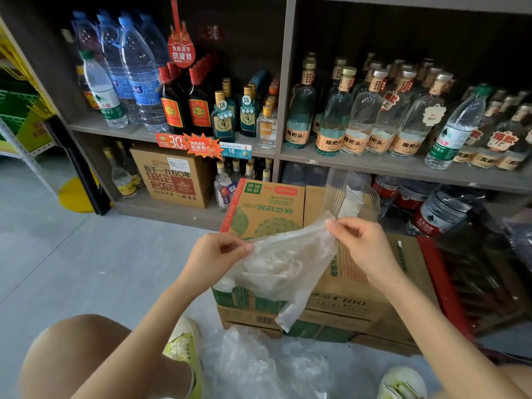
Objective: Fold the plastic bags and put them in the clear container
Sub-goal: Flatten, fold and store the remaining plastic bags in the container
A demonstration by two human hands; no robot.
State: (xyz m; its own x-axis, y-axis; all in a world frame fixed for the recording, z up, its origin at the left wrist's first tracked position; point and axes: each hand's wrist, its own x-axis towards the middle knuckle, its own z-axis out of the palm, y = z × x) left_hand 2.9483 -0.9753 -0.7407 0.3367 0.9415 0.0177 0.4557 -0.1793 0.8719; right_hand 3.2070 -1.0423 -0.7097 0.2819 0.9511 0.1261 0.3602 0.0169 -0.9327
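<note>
Thin clear plastic, the bag (282,263) hangs before the cardboard boxes (354,295), its top edge stretched crosswise between left hand (218,254) and right hand (359,243), both pinching it, the right nearer the clear container (334,191) behind.

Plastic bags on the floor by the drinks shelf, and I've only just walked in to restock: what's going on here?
A person crouching low holds one clear plastic bag up by its top edge, the left hand pinching one end and the right hand the other. It hangs in front of stacked cardboard boxes. The clear container stands on those boxes, with something white inside. A pile of loose bags lies on the floor by the shoes.
</note>
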